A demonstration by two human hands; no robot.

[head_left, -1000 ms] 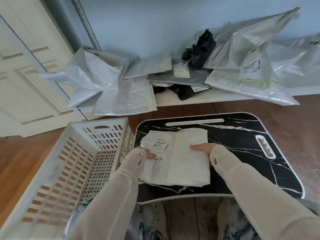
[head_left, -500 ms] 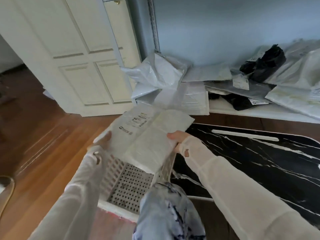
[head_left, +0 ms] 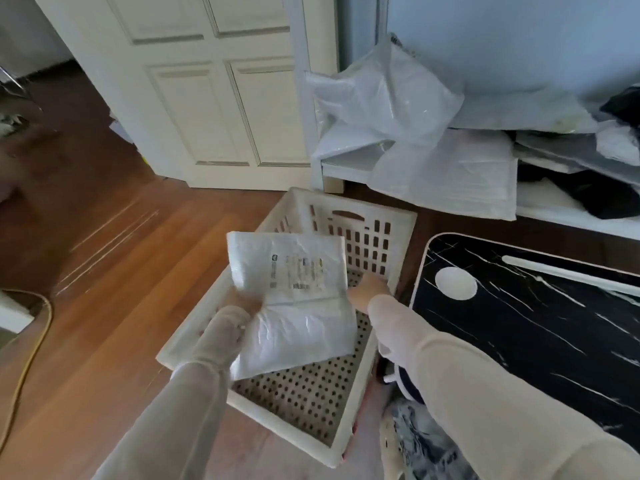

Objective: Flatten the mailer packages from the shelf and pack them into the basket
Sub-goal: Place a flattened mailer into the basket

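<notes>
A flattened white mailer (head_left: 294, 299) with a printed label hangs inside the white perforated basket (head_left: 398, 233), tilted, its lower end near the basket floor. My left hand (head_left: 242, 301) grips its left edge. My right hand (head_left: 367, 292) holds its right edge, the fingers hidden behind the mailer. More mailers, white, grey and black, lie piled on the low white shelf (head_left: 588, 223) at the upper right, among them a puffy clear-white one (head_left: 388, 95) and a flat white one (head_left: 450, 174).
A black marble-patterned lap tray (head_left: 540, 317) lies on the floor right of the basket. A white panelled door (head_left: 214, 91) stands behind. A yellow cable (head_left: 31, 355) runs along the wooden floor at the left. My knees show at the bottom.
The mailer was lifted off the black tray, carried left over the basket, and has now dropped down into it with both hands still on its edges.
</notes>
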